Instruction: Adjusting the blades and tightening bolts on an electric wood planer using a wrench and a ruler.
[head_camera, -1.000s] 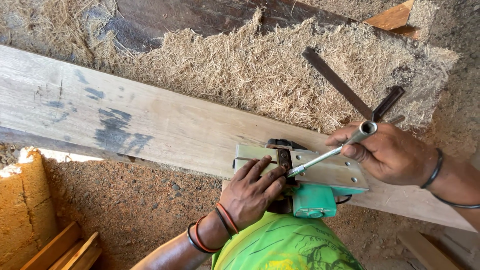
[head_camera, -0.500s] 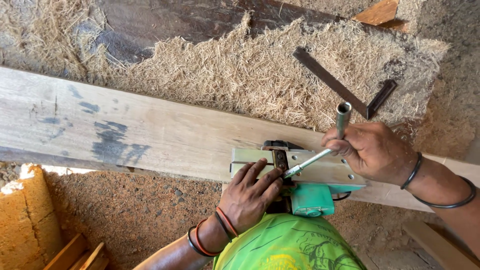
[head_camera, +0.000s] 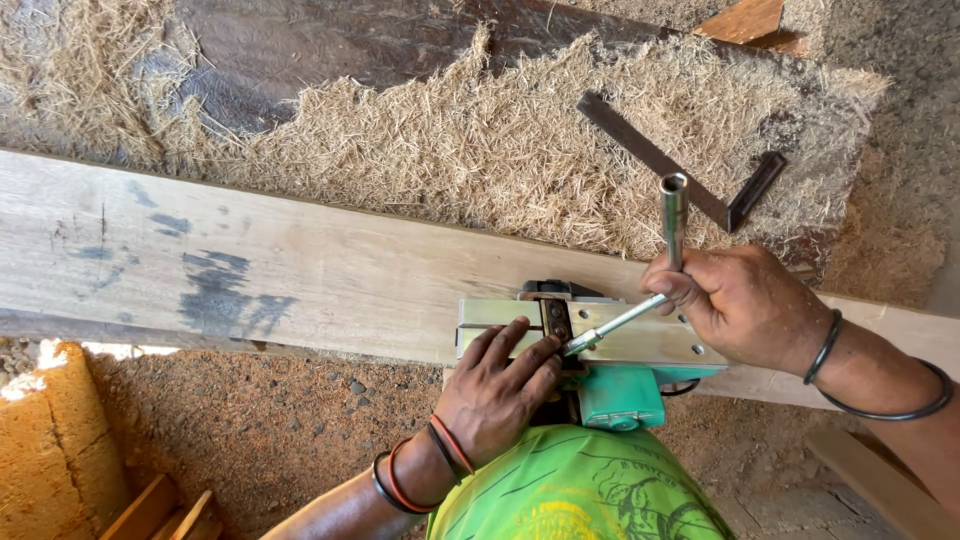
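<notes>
The right hand (head_camera: 745, 305) is gripping the L-shaped socket wrench (head_camera: 655, 270), now swung upright; the left hand (head_camera: 500, 390), fingers spread, is hiding the upturned electric planer's (head_camera: 600, 350) drum.

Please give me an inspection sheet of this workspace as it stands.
Surface: long pale plank, dark stains near its left end.
Job's things: planer lies upside down on the plank; L-shaped socket wrench set at its blade drum.
Clutter: steel square on the shavings.
Hands: left hand steadies the planer; right hand grips the wrench.
Cables: short dark loop by the planer's green body.
Surroundings: dirt floor, wood offcuts.
</notes>
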